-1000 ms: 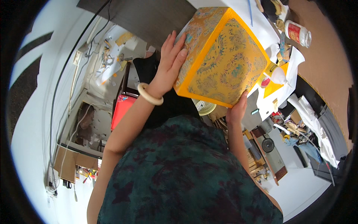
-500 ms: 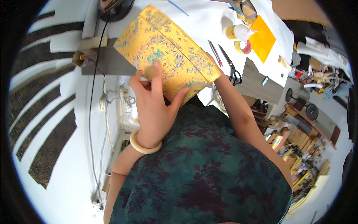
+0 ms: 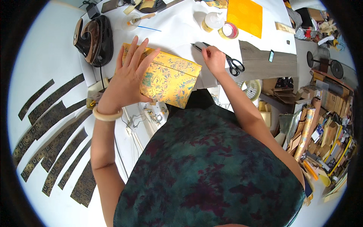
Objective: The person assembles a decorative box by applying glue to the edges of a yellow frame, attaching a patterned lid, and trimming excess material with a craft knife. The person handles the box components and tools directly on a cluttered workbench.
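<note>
A yellow brocade-covered box (image 3: 170, 77) with a floral pattern and a seam near its far edge lies at the table's near edge. My left hand (image 3: 130, 73) grips its left end, fingers spread over the top and thumb at the near side. To the right of the box, my right hand (image 3: 214, 59) has its fingers curled over a slim craft knife (image 3: 196, 47), whose body is mostly hidden under the hand. Black-handled scissors (image 3: 235, 67) lie right beside that hand, their blades partly covered by it.
A black clothes iron (image 3: 100, 41) stands at the left. Farther back are a brush (image 3: 141, 19), a white glue bottle (image 3: 213, 22), a tape roll (image 3: 228, 31) and an orange-yellow sheet (image 3: 245, 17). Dark patterned strips (image 3: 62, 140) lie at the left, cluttered cardboard (image 3: 336, 102) at the right.
The box, tilted up between both hands before, now lies lower and flatter under my left hand. My right hand has let go of it and moved onto the craft knife. The view has shifted.
</note>
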